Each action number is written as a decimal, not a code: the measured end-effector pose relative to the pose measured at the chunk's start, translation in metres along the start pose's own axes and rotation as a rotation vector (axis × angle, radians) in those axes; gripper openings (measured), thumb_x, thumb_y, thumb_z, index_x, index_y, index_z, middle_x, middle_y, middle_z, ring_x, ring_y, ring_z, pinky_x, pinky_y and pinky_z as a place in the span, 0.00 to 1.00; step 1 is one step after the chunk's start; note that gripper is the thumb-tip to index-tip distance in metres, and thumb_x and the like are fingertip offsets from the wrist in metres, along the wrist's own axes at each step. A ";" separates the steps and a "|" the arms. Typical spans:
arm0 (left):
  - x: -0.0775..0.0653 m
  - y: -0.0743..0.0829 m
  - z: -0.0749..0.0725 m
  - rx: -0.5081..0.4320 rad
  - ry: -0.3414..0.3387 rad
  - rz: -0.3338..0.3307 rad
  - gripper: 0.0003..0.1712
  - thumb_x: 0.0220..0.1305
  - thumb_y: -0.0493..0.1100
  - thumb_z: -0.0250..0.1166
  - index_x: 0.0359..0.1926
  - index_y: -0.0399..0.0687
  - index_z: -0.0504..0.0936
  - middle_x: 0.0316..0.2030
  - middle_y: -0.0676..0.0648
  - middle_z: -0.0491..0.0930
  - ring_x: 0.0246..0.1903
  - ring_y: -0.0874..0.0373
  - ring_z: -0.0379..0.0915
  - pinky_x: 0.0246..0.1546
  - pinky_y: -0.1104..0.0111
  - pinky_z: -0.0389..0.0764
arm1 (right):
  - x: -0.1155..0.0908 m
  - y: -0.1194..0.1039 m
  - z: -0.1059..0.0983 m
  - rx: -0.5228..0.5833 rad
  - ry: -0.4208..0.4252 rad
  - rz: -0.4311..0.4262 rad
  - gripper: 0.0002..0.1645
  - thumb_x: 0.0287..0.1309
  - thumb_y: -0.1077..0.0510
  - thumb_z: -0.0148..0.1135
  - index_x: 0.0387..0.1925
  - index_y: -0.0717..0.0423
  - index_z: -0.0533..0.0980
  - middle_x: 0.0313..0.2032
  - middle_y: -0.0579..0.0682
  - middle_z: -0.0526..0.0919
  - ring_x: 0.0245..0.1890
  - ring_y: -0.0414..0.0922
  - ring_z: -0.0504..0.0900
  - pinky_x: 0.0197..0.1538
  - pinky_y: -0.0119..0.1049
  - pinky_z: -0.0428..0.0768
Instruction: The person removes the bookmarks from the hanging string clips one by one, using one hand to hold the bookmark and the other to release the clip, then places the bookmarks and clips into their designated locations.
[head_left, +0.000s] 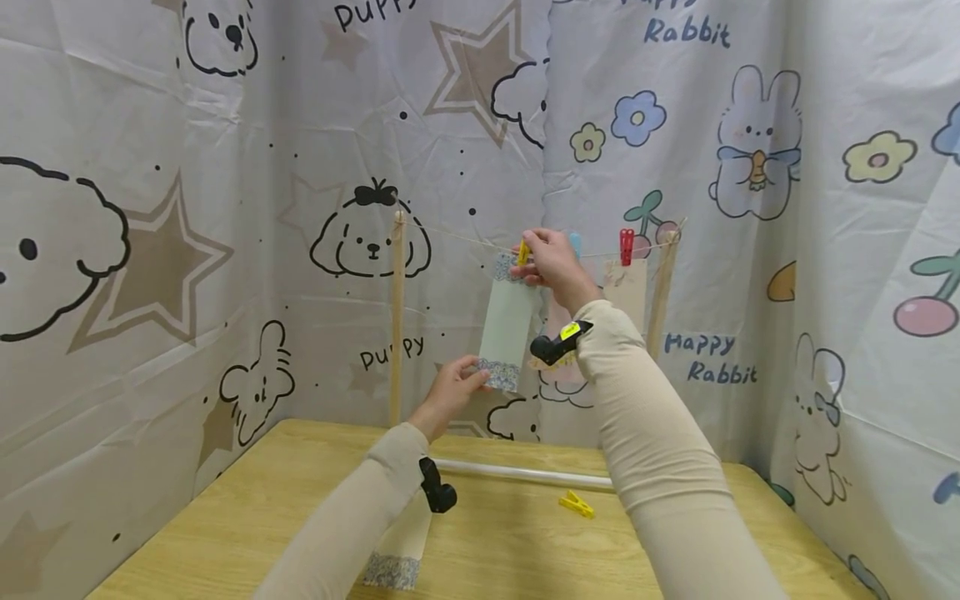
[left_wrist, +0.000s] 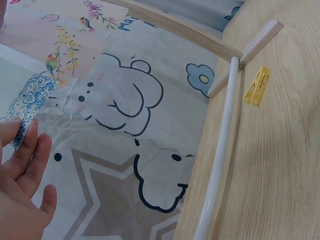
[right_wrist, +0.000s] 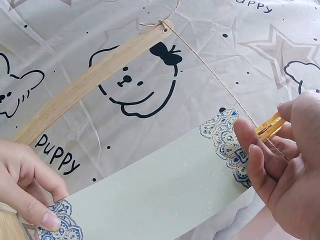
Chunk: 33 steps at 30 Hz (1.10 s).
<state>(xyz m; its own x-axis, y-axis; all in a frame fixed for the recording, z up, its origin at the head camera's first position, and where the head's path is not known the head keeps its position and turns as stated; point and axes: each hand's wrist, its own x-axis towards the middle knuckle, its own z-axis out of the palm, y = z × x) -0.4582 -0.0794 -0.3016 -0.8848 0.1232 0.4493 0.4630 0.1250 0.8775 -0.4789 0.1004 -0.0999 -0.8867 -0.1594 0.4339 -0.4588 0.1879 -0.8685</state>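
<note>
A pale green bookmark-like card (head_left: 507, 321) with blue lace-patterned ends hangs upright, slightly tilted, at the string (head_left: 450, 232). My left hand (head_left: 448, 390) pinches its lower patterned end between thumb and fingers, also seen in the left wrist view. Up at the top edge, my right hand (head_left: 558, 265) grips a yellow clothespin (right_wrist: 270, 126) between thumb and fingers. In the right wrist view that clothespin sits right at the string, beside the card's upper lace border (right_wrist: 227, 142). The right fingers partly cover this corner of the card.
Wooden posts (head_left: 398, 325) carry the string, with a white rod (head_left: 517, 473) low between them. A red clothespin (head_left: 626, 247) and a blue one (head_left: 575, 242) hold floral cards on the right. Another yellow clothespin (head_left: 576, 503) and a lace-ended card (head_left: 401, 542) lie on the table.
</note>
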 end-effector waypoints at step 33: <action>0.002 -0.002 -0.005 0.005 -0.025 -0.029 0.19 0.78 0.39 0.60 0.63 0.35 0.77 0.43 0.40 0.87 0.56 0.40 0.78 0.66 0.41 0.64 | 0.002 0.007 -0.002 0.158 0.038 -0.118 0.23 0.80 0.58 0.53 0.67 0.66 0.70 0.53 0.57 0.82 0.23 0.36 0.80 0.25 0.25 0.74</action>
<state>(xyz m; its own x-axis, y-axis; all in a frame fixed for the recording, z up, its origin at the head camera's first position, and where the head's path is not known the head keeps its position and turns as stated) -0.4618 -0.0840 -0.3019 -0.8962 0.1445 0.4194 0.4377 0.1343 0.8891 -0.4843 0.1037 -0.1042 -0.8302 -0.1345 0.5410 -0.5477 0.0154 -0.8366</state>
